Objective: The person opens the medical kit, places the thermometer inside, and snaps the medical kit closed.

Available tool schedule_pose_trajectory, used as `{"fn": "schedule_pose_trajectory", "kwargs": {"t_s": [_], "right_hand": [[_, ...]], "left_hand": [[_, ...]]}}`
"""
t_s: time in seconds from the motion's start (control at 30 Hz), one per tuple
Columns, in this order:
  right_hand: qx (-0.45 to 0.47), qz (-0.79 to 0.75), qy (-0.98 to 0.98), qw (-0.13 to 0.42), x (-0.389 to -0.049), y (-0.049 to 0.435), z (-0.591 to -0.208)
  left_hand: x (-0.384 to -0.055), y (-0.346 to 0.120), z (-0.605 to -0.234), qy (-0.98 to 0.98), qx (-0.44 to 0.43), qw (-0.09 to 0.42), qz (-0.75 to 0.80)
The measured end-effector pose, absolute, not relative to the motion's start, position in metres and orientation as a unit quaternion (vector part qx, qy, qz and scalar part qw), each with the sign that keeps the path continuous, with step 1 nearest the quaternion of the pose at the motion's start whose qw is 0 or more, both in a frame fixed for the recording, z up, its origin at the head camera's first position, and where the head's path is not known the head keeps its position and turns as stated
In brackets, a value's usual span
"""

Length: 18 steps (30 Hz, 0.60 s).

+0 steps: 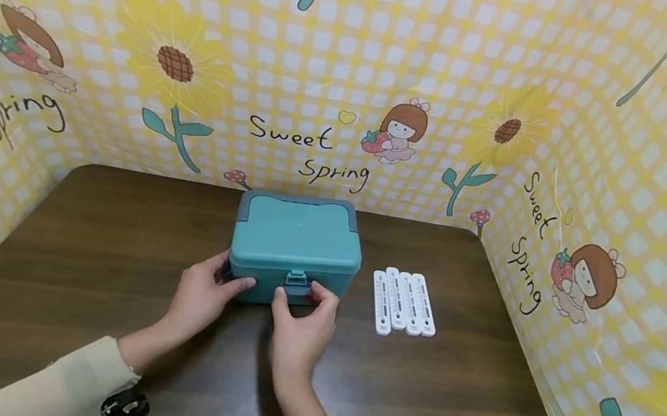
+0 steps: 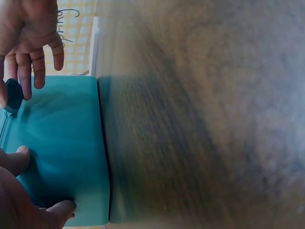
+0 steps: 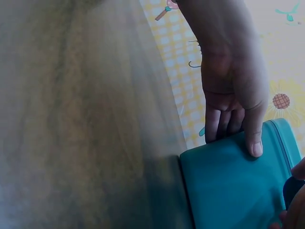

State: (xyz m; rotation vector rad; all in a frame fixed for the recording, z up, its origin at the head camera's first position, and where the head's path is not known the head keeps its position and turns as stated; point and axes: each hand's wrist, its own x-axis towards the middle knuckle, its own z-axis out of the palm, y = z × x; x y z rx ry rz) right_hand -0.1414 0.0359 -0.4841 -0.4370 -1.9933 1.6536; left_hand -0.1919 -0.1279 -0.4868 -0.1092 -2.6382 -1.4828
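Note:
A teal lidded box [image 1: 294, 249] with a grey-blue handle folded back on its lid stands on the table, lid closed. At its left front corner my left hand [image 1: 203, 296] holds it, thumb on the front face and fingers along the side, as the right wrist view also shows. The thumb and forefinger of my right hand [image 1: 303, 338] pinch the blue latch [image 1: 297, 287] at the middle of the front. In the left wrist view the latch [image 2: 14, 95] tilts out from the box front [image 2: 66, 148], and the other right fingers are spread loosely.
To the box's right, several slim white plastic sticks [image 1: 403, 303] with small printed marks lie side by side. The dark wooden table [image 1: 438, 414] is enclosed at the back and sides by yellow checked cloth [image 1: 302, 72]. Dark wrist devices [image 1: 125, 406] sit at both sleeves.

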Motion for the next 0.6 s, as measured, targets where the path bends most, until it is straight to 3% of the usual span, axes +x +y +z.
{"fn": "schedule_pose_trajectory", "kwargs": {"t_s": [0.6], "right_hand": [[-0.157,0.608,-0.737,0.252,-0.146,0.039,-0.498]], "left_hand": [[-0.194,-0.132,-0.485,-0.869,-0.047,0.044,-0.49]]}}
